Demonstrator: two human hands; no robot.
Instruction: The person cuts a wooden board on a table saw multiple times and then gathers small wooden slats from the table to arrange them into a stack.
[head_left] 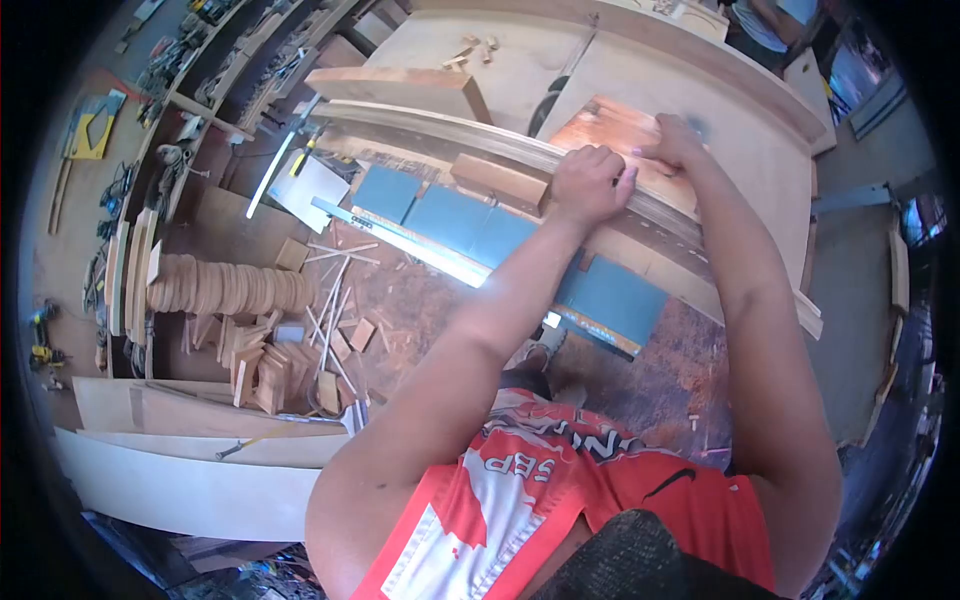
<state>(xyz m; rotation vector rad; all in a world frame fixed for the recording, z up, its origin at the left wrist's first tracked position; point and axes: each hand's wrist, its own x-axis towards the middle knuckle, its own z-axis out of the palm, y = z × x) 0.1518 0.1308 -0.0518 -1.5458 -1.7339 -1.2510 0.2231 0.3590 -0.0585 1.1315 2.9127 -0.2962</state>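
Note:
My left hand (592,186) is closed over the long wooden strip (430,122) that runs diagonally across the worktable, its thumb bent toward the near side. Just beyond it, my right hand (675,145) grips the near right part of a reddish-brown wooden board (605,122) lying flat on the pale tabletop. Some of its fingers are hidden from view. Left of the board, a dark round saw blade (543,112) stands up through a slot in the table. A short wooden block (500,183) rests against the near side of the strip.
A thick plank (400,92) lies beyond the strip, with small offcuts (475,50) farther back. Blue panels (450,215) and a long metal bar (425,250) line the near side. Stacked curved wood pieces (230,284) and scraps cover the floor at left. Another person (765,22) is at the far right.

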